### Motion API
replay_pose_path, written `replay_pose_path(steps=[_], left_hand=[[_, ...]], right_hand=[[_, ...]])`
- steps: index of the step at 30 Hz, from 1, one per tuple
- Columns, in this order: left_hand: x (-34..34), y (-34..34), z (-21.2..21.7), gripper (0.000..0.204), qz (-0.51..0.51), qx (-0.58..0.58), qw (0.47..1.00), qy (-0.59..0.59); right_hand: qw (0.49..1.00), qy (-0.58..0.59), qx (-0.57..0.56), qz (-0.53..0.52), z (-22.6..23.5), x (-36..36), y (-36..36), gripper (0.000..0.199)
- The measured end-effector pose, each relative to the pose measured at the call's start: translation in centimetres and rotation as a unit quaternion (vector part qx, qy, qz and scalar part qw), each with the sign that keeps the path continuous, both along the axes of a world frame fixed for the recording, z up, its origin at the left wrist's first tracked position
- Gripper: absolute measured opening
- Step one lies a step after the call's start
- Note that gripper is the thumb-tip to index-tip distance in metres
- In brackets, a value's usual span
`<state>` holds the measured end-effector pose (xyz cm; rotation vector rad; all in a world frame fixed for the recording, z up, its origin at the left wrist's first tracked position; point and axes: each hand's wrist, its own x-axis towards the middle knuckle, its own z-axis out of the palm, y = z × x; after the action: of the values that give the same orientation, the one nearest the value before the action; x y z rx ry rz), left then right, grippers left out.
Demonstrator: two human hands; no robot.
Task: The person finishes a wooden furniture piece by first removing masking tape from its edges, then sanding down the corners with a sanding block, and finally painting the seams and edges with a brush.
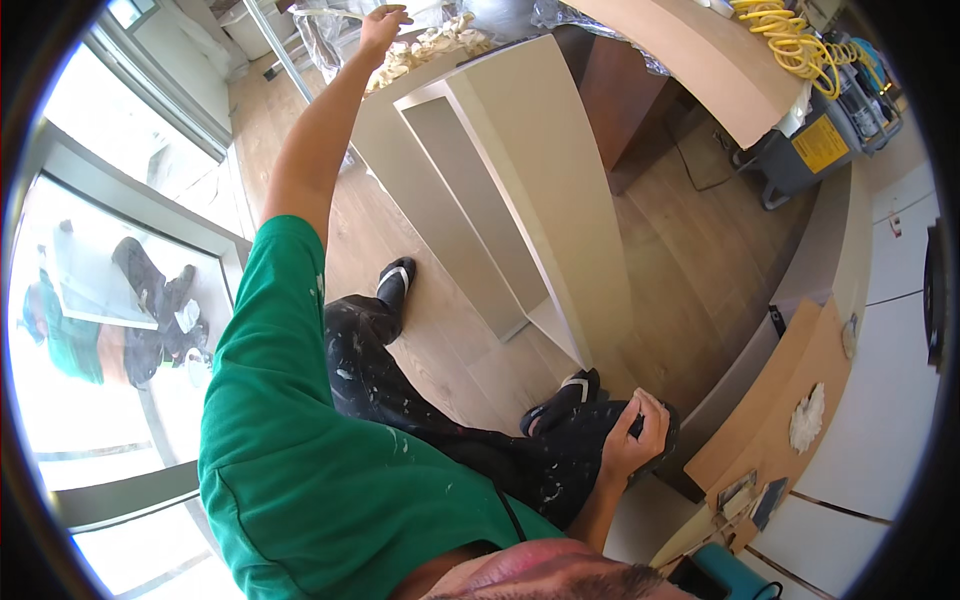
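My left hand (384,27) is stretched far forward, its fingers extended beside a heap of crumpled cream-coloured pieces (435,52). I cannot make out anything held in it. Below the heap stands a tall beige cabinet (530,150), with an open hollow front (455,160). My right hand (640,435) rests by my right knee, fingers curled and thumb drawn in against them. Whatever the fingertips hold, if anything, is too small to name. My dark trousers (385,375) carry white spatters.
A brown panel (700,70) lies at the far right, near a coiled yellow hose (790,40) and a grey wheeled machine (810,160). Cardboard (780,400) at right bears a white lump (806,418) and flat-bladed tools (765,505). Glass doors (120,300) line the left. Clear plastic sheeting (330,45) lies ahead.
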<state>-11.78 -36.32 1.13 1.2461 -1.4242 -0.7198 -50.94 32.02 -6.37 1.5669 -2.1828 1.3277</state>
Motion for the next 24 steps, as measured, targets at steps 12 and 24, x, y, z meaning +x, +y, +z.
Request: replay_pose_path(steps=[12,24], left_hand=[[-5.9,28.6,3.4,0.024,0.095,-0.172,0.942,0.272],[-8.9,34.7,0.7,0.075,-0.285,0.096,0.818,0.49]], right_hand=[[0.94,-0.288,-0.061,0.172,3.9,3.7,-10.2,0.036],[0.904,-0.259,-0.06,0.335,11.8,14.1,-36.6,0.022]])
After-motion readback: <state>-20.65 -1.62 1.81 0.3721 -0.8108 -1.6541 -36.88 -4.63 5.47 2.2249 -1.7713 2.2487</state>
